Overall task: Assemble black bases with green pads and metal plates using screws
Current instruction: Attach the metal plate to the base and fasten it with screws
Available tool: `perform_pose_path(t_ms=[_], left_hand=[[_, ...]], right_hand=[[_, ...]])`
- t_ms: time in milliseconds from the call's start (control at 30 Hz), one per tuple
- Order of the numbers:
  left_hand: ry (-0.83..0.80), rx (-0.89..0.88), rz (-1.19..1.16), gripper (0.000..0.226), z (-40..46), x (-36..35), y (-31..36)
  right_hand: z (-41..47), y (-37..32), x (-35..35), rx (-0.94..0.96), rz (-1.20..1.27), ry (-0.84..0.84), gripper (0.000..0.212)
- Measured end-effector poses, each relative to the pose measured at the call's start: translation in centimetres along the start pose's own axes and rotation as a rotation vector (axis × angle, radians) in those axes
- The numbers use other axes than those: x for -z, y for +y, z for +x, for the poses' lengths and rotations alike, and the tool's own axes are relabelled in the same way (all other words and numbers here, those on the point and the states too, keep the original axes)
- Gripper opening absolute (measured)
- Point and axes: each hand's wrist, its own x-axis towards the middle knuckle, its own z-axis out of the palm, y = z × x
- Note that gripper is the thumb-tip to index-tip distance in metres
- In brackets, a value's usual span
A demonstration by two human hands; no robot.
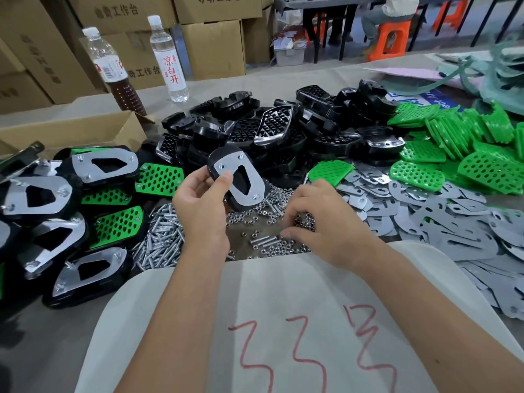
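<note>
At far left lie about nine finished units (105,164), some plate-up, some green side up, the outermost cut off by the frame edge. Behind them stand two bottles (170,59) near an open carton (71,131). A heap of screws (161,239) lies beside the units. The left hand (202,199) is clamped on one base (238,177), held tilted above the table, its plate (243,180) facing up with three screw ends showing; any pad beneath is hidden. Behind is a pile of black bases (283,126), too tangled to count. The right hand (323,222) rests fingers-down in the scattered nuts (272,245); whether it pinches one cannot be told. Further right lie countless loose plates (442,222) and green pads (453,143).
</note>
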Motion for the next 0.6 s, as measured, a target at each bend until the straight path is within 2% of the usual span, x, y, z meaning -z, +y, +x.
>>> perform_pose_path(t_ms=[67,167,233,367,467,600], left_hand=[[-0.040,-0.006,0.011,0.019,-0.1,-0.1,-0.1],[-0.182,-0.020,0.053,0.015,-0.8,-0.3,-0.1],[-0.281,0.004,0.064,0.014,-1.5,-0.6,-0.2],[-0.460,0.069,0.086,0.024,-2.6,-1.2,-0.3],[-0.566,0.123,0.113,0.024,-3.1,-1.3,-0.3],[-0.592,0.146,0.105,0.025,-3.3,-1.3,-0.2]], right_hand=[[-0.1,0.0,-0.1,0.023,0.082,0.142,0.015],[0.0,0.2,0.0,-0.002,0.361,0.381,0.015],[0.2,0.4,0.1,-0.019,0.494,0.470,0.014],[0.3,0.7,0.3,-0.046,0.717,0.574,0.026],[0.3,0.8,0.4,-0.041,0.722,0.602,0.026],[0.4,0.9,0.1,-0.047,0.684,0.566,0.021]])
